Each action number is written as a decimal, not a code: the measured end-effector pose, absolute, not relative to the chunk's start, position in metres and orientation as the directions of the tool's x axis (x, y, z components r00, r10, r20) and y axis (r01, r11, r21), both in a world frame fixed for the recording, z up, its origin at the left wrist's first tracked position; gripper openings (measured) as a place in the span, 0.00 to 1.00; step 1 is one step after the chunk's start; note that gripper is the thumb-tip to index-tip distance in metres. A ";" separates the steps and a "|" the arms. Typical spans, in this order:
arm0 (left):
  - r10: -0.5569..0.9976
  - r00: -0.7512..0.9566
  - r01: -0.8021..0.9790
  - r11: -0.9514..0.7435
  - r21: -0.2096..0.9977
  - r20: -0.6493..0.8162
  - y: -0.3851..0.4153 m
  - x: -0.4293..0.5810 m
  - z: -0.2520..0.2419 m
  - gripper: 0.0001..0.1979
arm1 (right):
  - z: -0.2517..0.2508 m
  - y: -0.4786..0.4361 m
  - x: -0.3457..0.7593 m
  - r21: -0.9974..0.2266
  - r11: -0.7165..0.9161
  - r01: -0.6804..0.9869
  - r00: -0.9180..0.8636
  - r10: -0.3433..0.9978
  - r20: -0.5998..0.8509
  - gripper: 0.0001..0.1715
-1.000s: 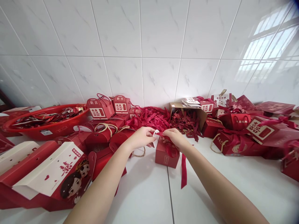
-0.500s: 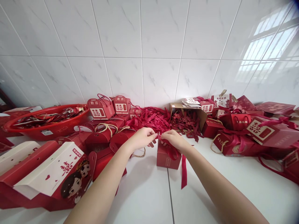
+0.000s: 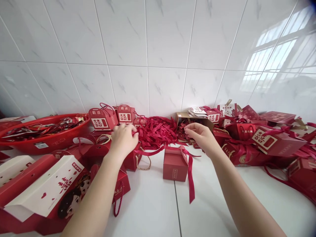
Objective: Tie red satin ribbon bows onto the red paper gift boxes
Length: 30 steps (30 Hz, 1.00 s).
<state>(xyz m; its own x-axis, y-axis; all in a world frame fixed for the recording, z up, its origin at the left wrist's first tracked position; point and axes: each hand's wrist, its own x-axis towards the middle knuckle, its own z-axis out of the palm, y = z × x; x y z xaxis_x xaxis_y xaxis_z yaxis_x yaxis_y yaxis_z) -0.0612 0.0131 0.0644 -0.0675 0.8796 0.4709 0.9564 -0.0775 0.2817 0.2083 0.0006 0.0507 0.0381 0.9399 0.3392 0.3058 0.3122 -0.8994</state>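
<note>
A small red box [image 3: 174,166] stands on the white table, with a red ribbon [image 3: 190,179] at its top; one tail hangs down its right side and another runs left toward my left hand. Over the red boxes on the left, my left hand [image 3: 124,138] has curled fingers, and what they hold is mostly hidden. My right hand [image 3: 199,135] is in front of the open carton [image 3: 181,115] of dark red flower-shaped pieces, thumb and fingertips together; anything between them is too small to make out.
A heap of red ribbons [image 3: 158,131] lies by the tiled wall. Left are a red basin [image 3: 53,143] of packets, white-and-red cartons [image 3: 49,189] and red gift boxes [image 3: 102,119]. More beribboned boxes [image 3: 283,143] are piled right.
Both hands have left the small box and moved apart, left hand to the left, right hand to the right and up. The ribbon now stretches leftward from the box top.
</note>
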 end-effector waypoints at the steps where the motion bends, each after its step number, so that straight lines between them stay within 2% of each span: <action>1: 0.897 0.023 0.899 -0.211 0.383 0.440 0.015 -0.054 0.059 0.08 | 0.050 -0.001 0.214 -0.877 0.263 0.401 0.017 0.956 0.294 0.18; 2: 0.917 0.117 0.801 -0.314 0.509 0.383 0.017 -0.045 0.052 0.08 | 0.048 -0.002 0.220 -0.849 0.211 0.484 -0.009 0.972 0.236 0.18; 3: 0.935 0.189 0.710 -0.342 0.616 0.302 0.019 -0.035 0.045 0.08 | 0.043 -0.002 0.224 -0.819 0.162 0.550 -0.037 0.985 0.170 0.18; 6: 0.943 0.279 0.653 -0.323 0.685 0.179 0.020 -0.011 0.024 0.09 | 0.022 0.003 0.235 -0.776 0.084 0.625 -0.119 0.993 0.011 0.24; 10: 0.944 0.313 0.662 -0.298 0.688 0.107 0.017 0.006 0.007 0.14 | 0.005 0.008 0.236 -0.804 0.078 0.590 -0.214 0.975 -0.063 0.28; 18: 0.963 0.270 0.744 -0.209 0.635 0.000 0.022 0.003 0.002 0.17 | 0.007 0.008 0.236 -0.871 0.111 0.478 -0.373 0.924 -0.087 0.31; 26: 0.960 0.279 0.805 -0.213 0.554 -0.036 0.031 -0.015 0.010 0.13 | -0.004 0.020 0.255 -0.841 0.090 0.533 -0.393 0.907 -0.152 0.28; 30: 0.962 0.274 0.806 -0.220 0.550 -0.016 0.028 -0.013 0.010 0.10 | -0.008 0.022 0.258 -0.842 0.099 0.531 -0.408 0.901 -0.152 0.27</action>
<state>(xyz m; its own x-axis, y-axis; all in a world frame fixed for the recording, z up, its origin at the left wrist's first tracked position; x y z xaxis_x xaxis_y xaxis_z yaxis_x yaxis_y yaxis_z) -0.0133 0.0282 0.0104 0.2741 0.9616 -0.0164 0.8058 -0.2203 0.5497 0.2577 0.0220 -0.0084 -0.4076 0.9005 -0.1516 0.5310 0.0986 -0.8416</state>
